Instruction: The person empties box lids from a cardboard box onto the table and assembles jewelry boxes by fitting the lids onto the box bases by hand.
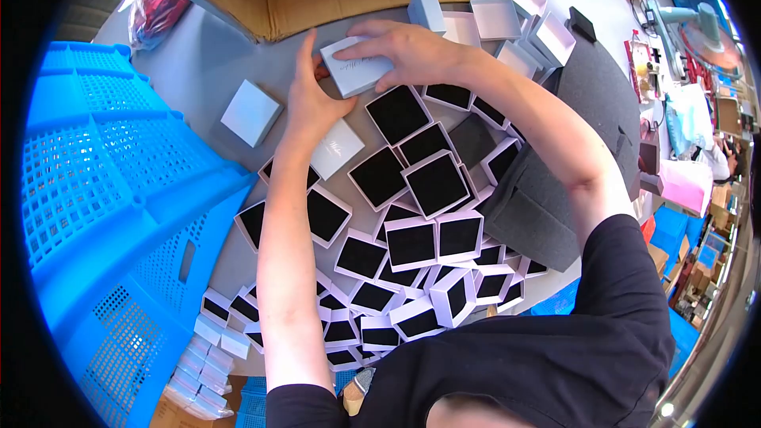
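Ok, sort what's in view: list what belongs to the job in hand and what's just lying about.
Likely part of the job:
white box between the left hand and right hand
open boxes with black inserts
open white box pieces

Apparently just lying about:
fan
plastic bag with red contents

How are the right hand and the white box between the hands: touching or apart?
Touching. The head view shows the right hand curled over the box, meeting its top face.
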Motion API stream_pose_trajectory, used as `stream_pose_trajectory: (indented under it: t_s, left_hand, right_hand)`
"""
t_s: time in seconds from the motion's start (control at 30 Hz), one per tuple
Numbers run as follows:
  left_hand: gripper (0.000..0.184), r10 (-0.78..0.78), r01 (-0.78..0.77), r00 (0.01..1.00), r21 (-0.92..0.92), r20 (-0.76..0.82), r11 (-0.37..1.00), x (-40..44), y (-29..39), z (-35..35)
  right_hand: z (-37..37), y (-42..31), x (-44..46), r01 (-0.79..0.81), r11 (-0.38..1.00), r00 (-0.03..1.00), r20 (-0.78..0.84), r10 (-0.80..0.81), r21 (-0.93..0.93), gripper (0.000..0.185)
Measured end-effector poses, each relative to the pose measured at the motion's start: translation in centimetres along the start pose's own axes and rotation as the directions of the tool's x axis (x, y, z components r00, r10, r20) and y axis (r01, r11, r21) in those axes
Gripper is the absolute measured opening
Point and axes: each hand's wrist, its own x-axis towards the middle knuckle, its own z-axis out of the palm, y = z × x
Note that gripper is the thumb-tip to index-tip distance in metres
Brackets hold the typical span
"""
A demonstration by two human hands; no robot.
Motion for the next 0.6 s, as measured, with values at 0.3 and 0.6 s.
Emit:
stream_pose_trajectory:
  t_s: [0.3,0.6]
  left_hand:
    - [0.097,0.195,-0.191,0.981,0.284,0.014,0.94,-0.1,-0.1,0.1]
    - [0.059,0.102,-0.162,0.986,0.611,0.132,0.775,1.1,2.2,-1.5]
  right_hand:
    - [1.1,-1.2,0.0,-0.027,0.974,0.999,0.037,0.036,-0.226,0.066]
    - [-1.3,0.0,1.0,0.014,0.951,1.0,0.013,-0.01,-0.308,0.044]
